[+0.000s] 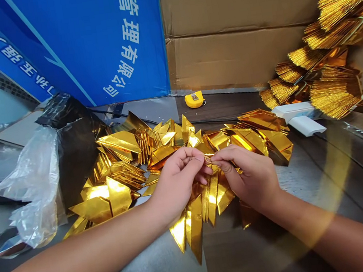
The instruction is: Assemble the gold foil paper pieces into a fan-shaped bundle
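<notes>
Over a heap of folded gold foil papers (116,176), my two hands meet fingertip to fingertip. My left hand (184,171) is closed in a pinch, thumb against forefinger. Facing it, my right hand (247,169) pinches too. A small thin piece (208,161), perhaps a loop of string or a rubber band, shows between the fingertips; its kind is too small to tell. Below the hands, long pointed gold foil strips (195,224) fan out toward me, partly hidden by the fingers and wrists.
A yellow tape measure (194,99) lies at the back before a cardboard panel (230,3) and a blue printed board (113,37). Pleated gold fans (333,87) hang at right above a white power strip (298,115). Crumpled plastic bags (39,178) lie at left.
</notes>
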